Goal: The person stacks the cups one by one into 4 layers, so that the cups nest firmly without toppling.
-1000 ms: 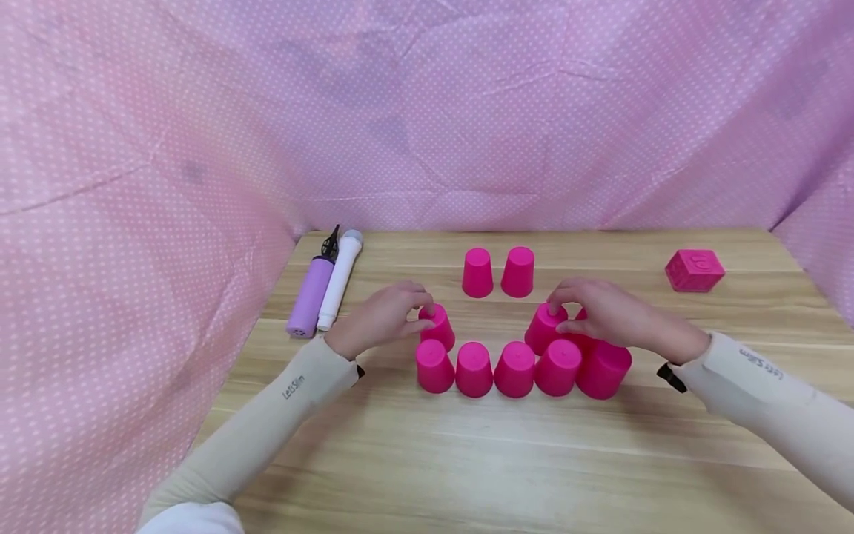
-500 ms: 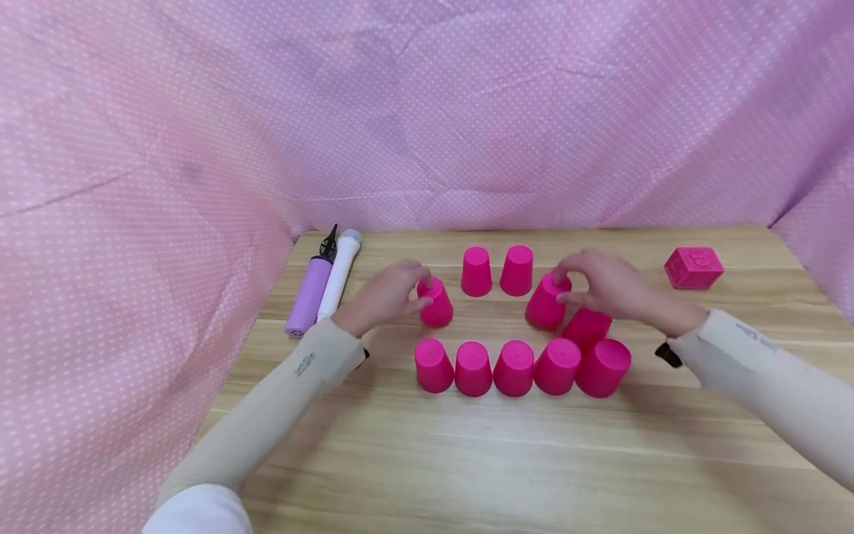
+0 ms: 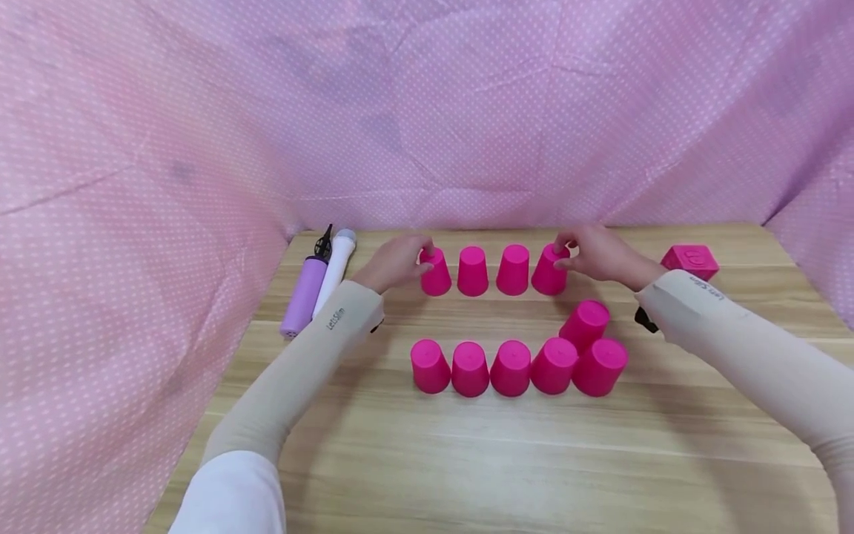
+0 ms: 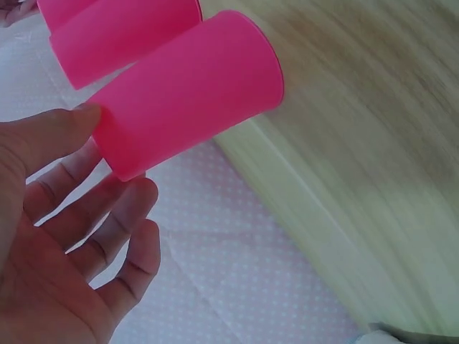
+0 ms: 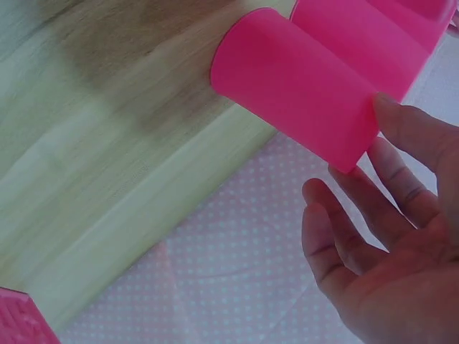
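My left hand (image 3: 396, 262) pinches the base end of an upside-down pink cup (image 3: 436, 273) at the left end of the back row. At that row's right end, my right hand (image 3: 603, 256) pinches another pink cup (image 3: 549, 272), slightly tilted. Between them stand two more pink cups, the left one (image 3: 472, 272) and the right one (image 3: 513, 271). Both wrist views show thumb and fingertips on the held cups, the left cup (image 4: 190, 93) and the right cup (image 5: 297, 86). Closer to me runs a front row of several upside-down cups (image 3: 511, 368).
One more pink cup (image 3: 586, 325) stands behind the front row's right end. At the left lie a purple hand pump (image 3: 305, 297) and a white toy microphone (image 3: 336, 271). A pink embossed cube (image 3: 691, 261) sits at the back right. Polka-dot cloth (image 3: 427, 111) hangs behind the table.
Both hands have carried their cups away from me, from just behind the front row to either end of the back pair. The cup behind the front row's right end now stands in full sight.
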A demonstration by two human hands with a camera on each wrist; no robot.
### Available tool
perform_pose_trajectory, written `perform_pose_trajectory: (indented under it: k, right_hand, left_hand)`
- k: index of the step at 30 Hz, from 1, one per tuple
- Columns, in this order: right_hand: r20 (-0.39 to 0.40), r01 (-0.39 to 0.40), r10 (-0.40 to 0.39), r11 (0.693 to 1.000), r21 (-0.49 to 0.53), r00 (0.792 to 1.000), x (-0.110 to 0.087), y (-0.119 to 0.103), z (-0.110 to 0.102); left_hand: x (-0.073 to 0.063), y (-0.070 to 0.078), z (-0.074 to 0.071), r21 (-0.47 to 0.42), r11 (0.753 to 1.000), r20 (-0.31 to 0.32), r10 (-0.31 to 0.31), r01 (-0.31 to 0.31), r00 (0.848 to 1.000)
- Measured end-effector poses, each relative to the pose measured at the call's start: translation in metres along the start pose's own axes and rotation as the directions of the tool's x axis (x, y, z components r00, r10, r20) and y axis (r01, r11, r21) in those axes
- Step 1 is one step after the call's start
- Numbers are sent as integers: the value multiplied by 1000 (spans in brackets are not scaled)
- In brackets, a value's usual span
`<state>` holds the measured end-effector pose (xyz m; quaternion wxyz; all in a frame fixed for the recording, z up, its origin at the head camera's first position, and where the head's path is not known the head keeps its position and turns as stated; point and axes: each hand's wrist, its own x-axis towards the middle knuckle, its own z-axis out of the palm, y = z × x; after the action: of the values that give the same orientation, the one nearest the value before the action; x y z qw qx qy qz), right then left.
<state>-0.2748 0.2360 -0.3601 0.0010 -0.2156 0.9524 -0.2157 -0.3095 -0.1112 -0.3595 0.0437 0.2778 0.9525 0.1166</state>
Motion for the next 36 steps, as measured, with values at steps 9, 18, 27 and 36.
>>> perform_pose_trajectory:
  k: [9,18,27,36]
  right_hand:
    - [-2,-5,5,1000,-10,1000,-2,-4,-2]
    - [-18,36,-36,999,41,999,-19,-4,-13]
    - [-64,230,-229,973,-2,971,-87,-8,-14]
    - [-128,253,-249,968,10,960,-112,-6,13]
  left_hand:
    - [1,-3,-3,-13,1000,-3,8,-8,1000]
    - [-16,2,-12,-48,998,-48,39,-41,998]
    - [-103,29,-16,-78,960,-35,267,-269,963]
    - [-137,30,14,-169,933,34,329,-319,944]
